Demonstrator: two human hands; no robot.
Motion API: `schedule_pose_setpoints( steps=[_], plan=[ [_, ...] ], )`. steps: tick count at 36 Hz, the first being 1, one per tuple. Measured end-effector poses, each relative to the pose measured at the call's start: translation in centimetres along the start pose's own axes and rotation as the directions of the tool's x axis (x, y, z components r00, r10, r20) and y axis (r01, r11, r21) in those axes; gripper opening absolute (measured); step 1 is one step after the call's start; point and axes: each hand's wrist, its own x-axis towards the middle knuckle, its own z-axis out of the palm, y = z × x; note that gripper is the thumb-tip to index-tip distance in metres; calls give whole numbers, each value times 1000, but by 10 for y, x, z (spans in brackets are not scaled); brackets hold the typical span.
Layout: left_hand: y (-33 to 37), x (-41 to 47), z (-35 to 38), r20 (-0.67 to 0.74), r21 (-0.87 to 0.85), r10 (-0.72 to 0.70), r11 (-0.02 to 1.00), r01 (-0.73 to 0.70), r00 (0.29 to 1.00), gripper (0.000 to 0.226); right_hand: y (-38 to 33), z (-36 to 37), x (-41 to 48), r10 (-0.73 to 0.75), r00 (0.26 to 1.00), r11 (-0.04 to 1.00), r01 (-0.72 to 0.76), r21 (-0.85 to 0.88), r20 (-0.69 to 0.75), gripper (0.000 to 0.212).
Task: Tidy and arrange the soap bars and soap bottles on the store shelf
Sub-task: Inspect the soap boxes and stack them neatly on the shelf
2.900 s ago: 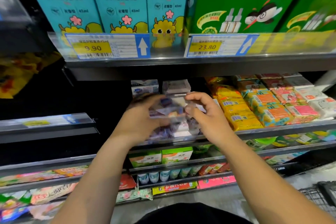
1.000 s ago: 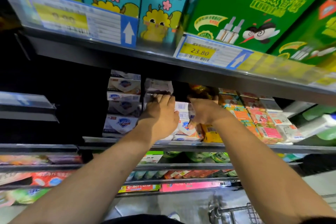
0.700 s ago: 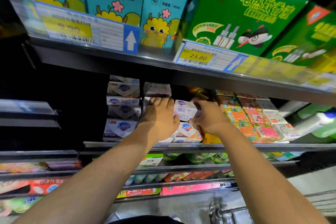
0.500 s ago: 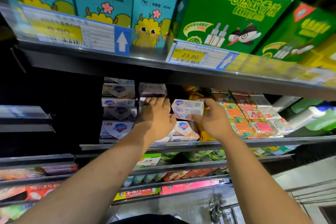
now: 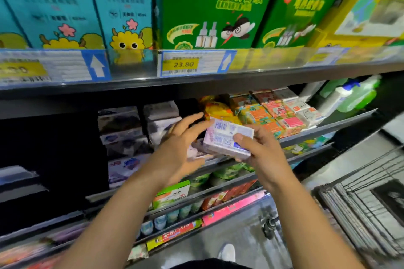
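A white and lilac soap bar box (image 5: pixel 227 140) with a barcode on top is held in front of the middle shelf. My right hand (image 5: pixel 260 150) grips its right end, thumb on top. My left hand (image 5: pixel 179 148) is beside its left end with fingers spread and straight, fingertips near the box edge. Behind them stand stacks of white soap boxes (image 5: pixel 122 135) on the left. Yellow and orange soap packs (image 5: pixel 260 116) fill the right of the same shelf. Green soap bottles (image 5: pixel 358 96) stand at the far right.
The shelf above (image 5: pixel 196 81) carries teal and green mosquito-liquid boxes with price tags. Lower shelves (image 5: pixel 196 201) hold small packets and tubes. A wire shopping cart (image 5: pixel 367 207) stands at the lower right on the grey floor.
Both hands pulled back from the stack. My right hand brought one soap box out in front of the shelf. My left hand came off the stack and opened.
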Motion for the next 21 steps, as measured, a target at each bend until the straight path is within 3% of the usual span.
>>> schedule_pose_setpoints(
  steps=[2, 6, 8, 11, 15, 18, 21],
  plan=[
    [11, -7, 11, -13, -95, 88, 992, -89, 996, 80, 0, 2, -10, 55, 998, 996, -57, 63, 31, 40],
    [23, -25, 19, -106, -368, -49, 930, 6, 993, 56, 8, 7, -24, 196, 976, 969, -208, 137, 95, 20],
    [20, -33, 16, -150, -237, 62, 967, -97, 987, 46, 14, 10, -31, 286, 952, 932, -303, 197, 109, 15],
    [8, -42, 16, -168, -147, 177, 968, -203, 970, 45, 20, 12, -42, 351, 923, 867, -384, 316, 158, 31],
    [16, -53, 13, -139, -357, -48, 934, -5, 989, 43, 27, 11, -55, 365, 900, 863, -423, 275, 237, 49],
    [23, -59, 15, -127, -622, -255, 773, 124, 958, 39, 35, 12, -57, 305, 919, 932, -342, 121, 251, 73],
    [35, -55, 15, -122, -761, -385, 628, 163, 915, 36, 42, 11, -57, 209, 939, 962, -248, 116, 274, 89]
  ],
)
